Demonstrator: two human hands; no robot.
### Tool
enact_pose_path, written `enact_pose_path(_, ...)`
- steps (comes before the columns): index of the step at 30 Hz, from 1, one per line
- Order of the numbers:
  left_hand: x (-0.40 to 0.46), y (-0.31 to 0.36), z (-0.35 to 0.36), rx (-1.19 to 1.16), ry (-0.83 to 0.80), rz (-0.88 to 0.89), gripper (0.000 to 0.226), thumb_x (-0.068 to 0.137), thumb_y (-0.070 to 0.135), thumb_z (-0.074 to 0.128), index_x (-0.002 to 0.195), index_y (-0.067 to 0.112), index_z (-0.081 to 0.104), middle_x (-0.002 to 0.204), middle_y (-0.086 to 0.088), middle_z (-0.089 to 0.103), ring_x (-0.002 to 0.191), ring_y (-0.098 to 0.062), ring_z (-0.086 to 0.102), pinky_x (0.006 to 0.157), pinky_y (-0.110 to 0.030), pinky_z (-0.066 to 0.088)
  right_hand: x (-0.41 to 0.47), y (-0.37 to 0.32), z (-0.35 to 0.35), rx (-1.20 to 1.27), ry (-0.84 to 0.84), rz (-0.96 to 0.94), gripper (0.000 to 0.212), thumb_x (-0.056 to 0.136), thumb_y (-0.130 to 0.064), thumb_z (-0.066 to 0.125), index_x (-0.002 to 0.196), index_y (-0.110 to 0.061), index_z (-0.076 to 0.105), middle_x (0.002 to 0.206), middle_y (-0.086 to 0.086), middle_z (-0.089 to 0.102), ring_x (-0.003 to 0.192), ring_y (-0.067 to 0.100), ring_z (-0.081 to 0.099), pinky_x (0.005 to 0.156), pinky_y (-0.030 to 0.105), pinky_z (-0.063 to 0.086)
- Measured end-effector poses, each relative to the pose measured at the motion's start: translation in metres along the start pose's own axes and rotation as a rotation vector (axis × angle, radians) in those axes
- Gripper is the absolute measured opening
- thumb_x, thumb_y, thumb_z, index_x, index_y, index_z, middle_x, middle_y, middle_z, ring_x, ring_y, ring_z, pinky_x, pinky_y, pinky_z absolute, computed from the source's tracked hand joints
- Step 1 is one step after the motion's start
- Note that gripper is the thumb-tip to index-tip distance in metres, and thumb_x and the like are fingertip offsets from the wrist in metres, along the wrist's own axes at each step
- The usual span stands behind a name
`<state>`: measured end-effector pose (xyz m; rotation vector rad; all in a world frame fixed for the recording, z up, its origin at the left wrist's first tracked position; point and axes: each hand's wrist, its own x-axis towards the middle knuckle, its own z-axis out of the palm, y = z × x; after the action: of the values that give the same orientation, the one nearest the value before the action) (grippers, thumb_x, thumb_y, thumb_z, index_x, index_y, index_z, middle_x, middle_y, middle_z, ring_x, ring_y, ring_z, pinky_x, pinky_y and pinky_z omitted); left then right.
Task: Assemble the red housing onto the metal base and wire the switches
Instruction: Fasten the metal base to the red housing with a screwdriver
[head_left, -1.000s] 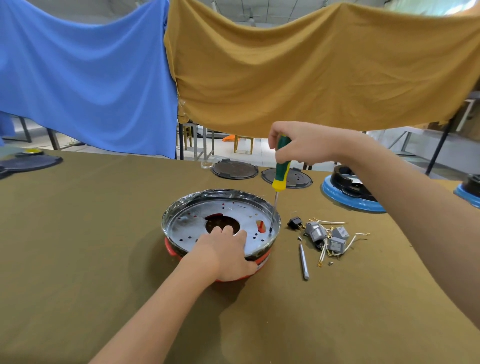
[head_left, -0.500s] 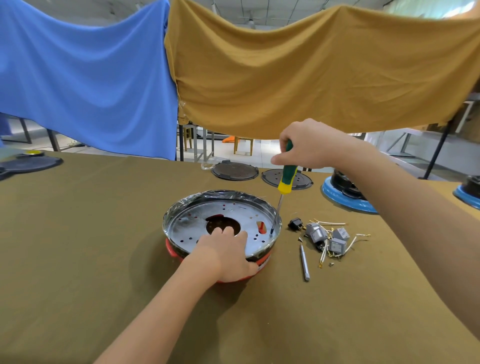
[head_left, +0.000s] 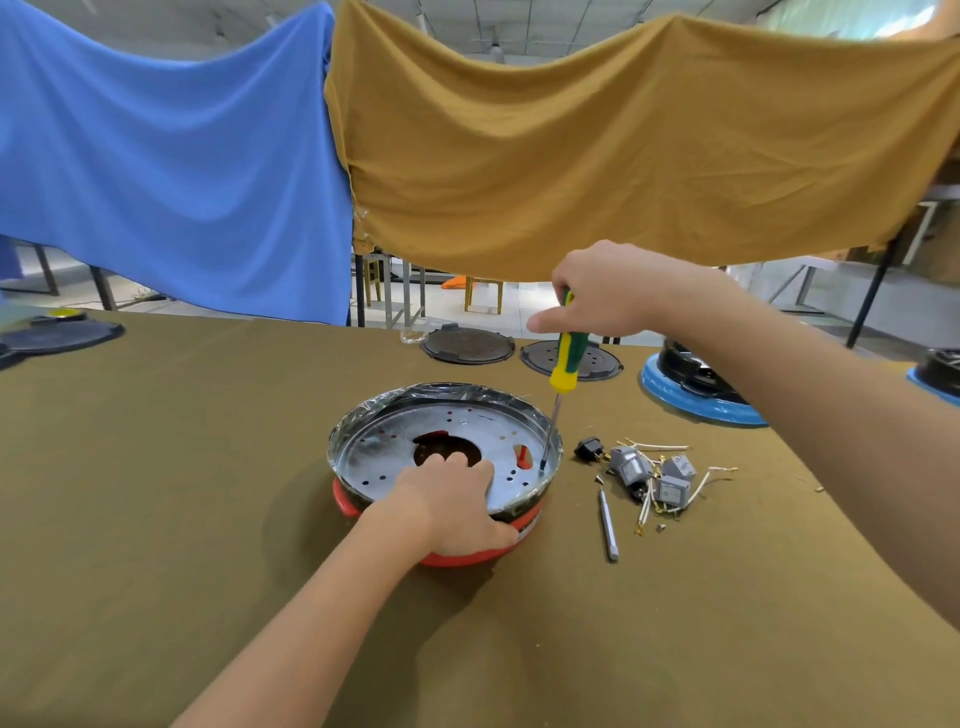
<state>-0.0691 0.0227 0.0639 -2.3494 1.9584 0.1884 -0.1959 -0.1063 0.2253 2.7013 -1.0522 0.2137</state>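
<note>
In the head view, a big blue cloth (head_left: 171, 171) and a big yellow-brown cloth (head_left: 623, 150) hang behind a desk (head_left: 156, 493) with a brown-green cover. The metal base (head_left: 441, 447) sits in the middle of the desk, and the red housing (head_left: 467, 557) peeks out from under it, so the two parts are already put together. The left hand (head_left: 447, 506) lies on the near rim of the metal base, fingers spread over the plate and thumb down on the red edge, holding it steady. The right hand (head_left: 608, 291) is wrapped around the top of a green and yellow screwdriver (head_left: 563, 364). Its tip points down onto the plate near the right rim, beside a small red opening. This looks like the screwing step, fixing the base to the housing; I cannot tell how many screws are in. The switches (head_left: 654, 470) with their loose wires lie in a little pile just right of the base, near a thin metal tool (head_left: 607, 525). They are not joined to anything yet, so the wiring looks still to do
</note>
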Motion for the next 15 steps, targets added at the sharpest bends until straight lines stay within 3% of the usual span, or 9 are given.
enact_pose_path(3, 0.000, 0.001, 0.001, 0.006, 0.005, -0.004, 0.076, 0.085, 0.072, 0.043, 0.143, 0.024, 0.034, 0.134, -0.007, 0.045, 0.122, -0.029, 0.043, 0.096, -0.043, 0.043, -0.002, 0.005, -0.003, 0.207, -0.145, -0.040, 0.021, 0.093, -0.035, 0.058, 0.103, -0.017, 0.054, 0.096, 0.008, 0.058, 0.067, 0.020, 0.054, 0.056, 0.031, 0.047)
enact_pose_path(5, 0.000, 0.001, 0.003, 0.019, 0.006, -0.007, 0.076, 0.086, 0.071, 0.043, 0.144, 0.024, 0.033, 0.133, -0.007, 0.045, 0.122, -0.029, 0.042, 0.097, -0.043, 0.043, -0.006, 0.009, -0.006, 0.315, -0.152, -0.078, 0.014, 0.091, -0.026, 0.064, 0.097, -0.023, 0.052, 0.097, 0.009, 0.060, 0.066, 0.018, 0.051, 0.056, 0.030, 0.045)
enact_pose_path(8, 0.000, 0.002, 0.004, 0.024, 0.023, -0.003, 0.075, 0.087, 0.070, 0.043, 0.143, 0.022, 0.034, 0.131, -0.008, 0.045, 0.120, -0.029, 0.042, 0.097, -0.044, 0.043, -0.005, 0.007, -0.004, 0.134, -0.049, -0.072, 0.023, 0.088, -0.043, 0.068, 0.084, -0.024, 0.056, 0.081, 0.002, 0.061, 0.064, 0.015, 0.051, 0.056, 0.028, 0.041)
enact_pose_path(11, -0.001, 0.003, 0.005, 0.025, 0.027, -0.006, 0.072, 0.087, 0.069, 0.043, 0.140, 0.021, 0.037, 0.127, -0.008, 0.046, 0.117, -0.029, 0.043, 0.096, -0.044, 0.044, -0.003, -0.002, 0.001, 0.016, 0.034, 0.002, 0.040, 0.088, -0.051, 0.063, 0.080, -0.012, 0.060, 0.067, 0.002, 0.057, 0.059, 0.019, 0.051, 0.056, 0.031, 0.043)
enact_pose_path(13, -0.002, 0.004, 0.005, 0.022, 0.035, -0.010, 0.068, 0.087, 0.068, 0.044, 0.135, 0.020, 0.040, 0.125, -0.008, 0.046, 0.115, -0.029, 0.043, 0.094, -0.044, 0.045, -0.002, -0.004, 0.001, 0.014, 0.013, 0.015, 0.039, 0.092, -0.049, 0.058, 0.085, -0.011, 0.058, 0.071, 0.004, 0.057, 0.060, 0.021, 0.051, 0.055, 0.031, 0.042)
enact_pose_path(15, -0.003, 0.004, 0.005, 0.011, 0.045, -0.012, 0.066, 0.087, 0.067, 0.045, 0.131, 0.019, 0.042, 0.124, -0.009, 0.047, 0.115, -0.029, 0.044, 0.093, -0.044, 0.045, -0.003, -0.002, -0.004, 0.156, -0.109, -0.011, 0.023, 0.093, -0.036, 0.056, 0.099, -0.014, 0.054, 0.084, 0.006, 0.058, 0.062, 0.020, 0.050, 0.053, 0.031, 0.043)
